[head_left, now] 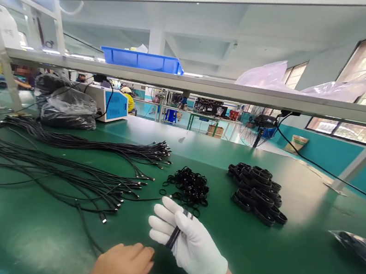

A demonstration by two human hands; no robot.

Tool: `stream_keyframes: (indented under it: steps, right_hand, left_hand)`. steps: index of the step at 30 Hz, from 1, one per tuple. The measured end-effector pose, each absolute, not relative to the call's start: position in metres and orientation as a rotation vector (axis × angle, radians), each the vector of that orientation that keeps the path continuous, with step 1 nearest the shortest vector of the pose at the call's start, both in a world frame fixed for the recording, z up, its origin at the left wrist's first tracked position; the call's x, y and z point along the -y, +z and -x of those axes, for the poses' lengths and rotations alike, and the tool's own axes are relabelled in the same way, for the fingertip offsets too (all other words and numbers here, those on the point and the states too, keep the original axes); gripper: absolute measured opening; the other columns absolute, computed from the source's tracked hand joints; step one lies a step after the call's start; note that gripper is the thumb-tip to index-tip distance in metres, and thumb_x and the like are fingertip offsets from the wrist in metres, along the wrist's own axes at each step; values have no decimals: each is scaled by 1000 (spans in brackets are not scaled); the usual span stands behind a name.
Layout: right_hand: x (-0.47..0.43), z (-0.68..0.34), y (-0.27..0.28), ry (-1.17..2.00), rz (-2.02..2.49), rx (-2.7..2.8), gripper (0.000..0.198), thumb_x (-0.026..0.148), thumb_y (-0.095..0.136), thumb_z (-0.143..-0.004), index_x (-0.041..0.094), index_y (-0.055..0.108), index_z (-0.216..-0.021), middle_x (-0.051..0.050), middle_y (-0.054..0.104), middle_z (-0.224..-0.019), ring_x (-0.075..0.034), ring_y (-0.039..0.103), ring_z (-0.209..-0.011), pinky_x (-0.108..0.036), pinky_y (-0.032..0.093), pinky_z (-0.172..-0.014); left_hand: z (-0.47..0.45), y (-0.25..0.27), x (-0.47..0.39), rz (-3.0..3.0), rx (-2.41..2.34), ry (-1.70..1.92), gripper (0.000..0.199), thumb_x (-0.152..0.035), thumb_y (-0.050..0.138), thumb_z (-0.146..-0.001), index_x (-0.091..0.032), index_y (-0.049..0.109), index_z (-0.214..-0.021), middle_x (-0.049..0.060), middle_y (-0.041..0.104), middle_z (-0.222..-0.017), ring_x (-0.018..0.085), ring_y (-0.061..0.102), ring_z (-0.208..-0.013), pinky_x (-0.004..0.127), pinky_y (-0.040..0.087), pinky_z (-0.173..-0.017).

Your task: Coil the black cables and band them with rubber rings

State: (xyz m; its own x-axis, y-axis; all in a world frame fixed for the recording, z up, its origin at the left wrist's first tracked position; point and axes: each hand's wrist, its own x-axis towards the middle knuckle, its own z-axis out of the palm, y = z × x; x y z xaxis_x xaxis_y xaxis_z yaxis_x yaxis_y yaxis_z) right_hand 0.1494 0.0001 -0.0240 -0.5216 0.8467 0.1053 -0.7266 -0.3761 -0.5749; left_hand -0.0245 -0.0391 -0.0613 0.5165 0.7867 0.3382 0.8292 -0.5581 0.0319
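My right hand (186, 240), in a white glove, is turned palm up with its thumb pressed over a coiled black cable (173, 237). Part of that coil is hidden by the thumb and fingers. My left hand (122, 267), bare, is low in front of it with fingers bent together; what they hold, if anything, is hidden. One loose cable (85, 226) runs to behind the left hand. Just beyond the gloved fingertips lies a heap of small black rings (192, 186). Long black cables (75, 172) with metal-tipped plugs spread across the left side in two bunches.
Coiled black cables (258, 191) are stacked on the green tabletop (291, 267) to the right. A clear bag (360, 251) with dark contents lies at the right edge. Behind stand bagged goods (69, 106) and a blue-white machine (113, 102). A shelf (205, 87) crosses overhead, carrying a blue bin (143, 60).
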Motion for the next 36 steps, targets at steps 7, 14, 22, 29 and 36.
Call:
stream_keyframes:
  steps: [7,14,22,29,36]
  right_hand:
    - [9,-146,-36,2000,777,928,49,33,77,-66,14,57,-106,-6,62,-88,-12,58,-73,-32,42,-76]
    - [25,-139,-56,2575,420,1093,51,34,74,-63,6,60,-103,-12,65,-82,-21,64,-71,-40,43,-75]
    - [29,-124,-32,2527,57,674,41,25,79,-56,17,41,-69,6,27,-63,-6,34,-56,-22,18,-55]
    - [10,-130,-35,2079,307,567,34,28,77,-64,16,56,-87,1,53,-75,-12,52,-71,-28,36,-66]
    - [11,-132,-44,1937,725,674,57,32,80,-61,12,56,-109,-11,64,-100,-21,61,-90,-38,42,-85]
  left_hand:
    - [12,-24,42,2682,1269,-236,12,-12,55,-79,-21,59,-73,-2,65,-72,18,60,-60,28,36,-55]
    - [39,9,22,3271,1946,-825,9,-18,70,-63,-18,61,-65,-5,60,-63,11,51,-61,20,34,-54]
    - [27,-40,19,2962,2162,-1420,20,-20,43,-79,-15,60,-68,0,63,-68,15,54,-67,23,40,-59]
    - [25,-52,47,2638,2094,-485,30,-15,34,-89,-23,62,-89,3,69,-87,20,66,-76,25,41,-62]
    - [5,-55,63,2514,1715,-192,26,-3,42,-81,-21,60,-78,2,66,-75,21,63,-65,29,36,-55]
